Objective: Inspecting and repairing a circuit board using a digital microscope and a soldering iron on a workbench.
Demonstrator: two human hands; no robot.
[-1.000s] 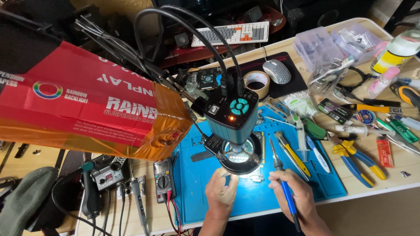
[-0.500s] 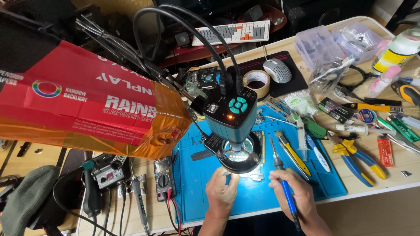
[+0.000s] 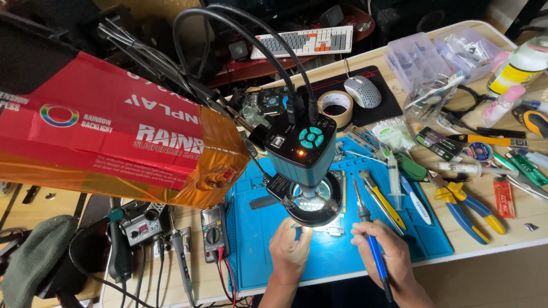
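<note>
On a cluttered wooden workbench, the blue mat carries a microscope camera, beneath which the left hand pinches something small and the right hand grips a blue-handled soldering iron.

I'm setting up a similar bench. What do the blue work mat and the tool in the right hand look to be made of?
Blue mat: probably silicone rubber, matte, with moulded compartments. Soldering iron in the right hand: blue, likely plastic handle, dark grip, metal shaft.

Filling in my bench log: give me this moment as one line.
left hand: at circuit board under microscope | right hand: grips soldering iron | surface: blue mat
</note>
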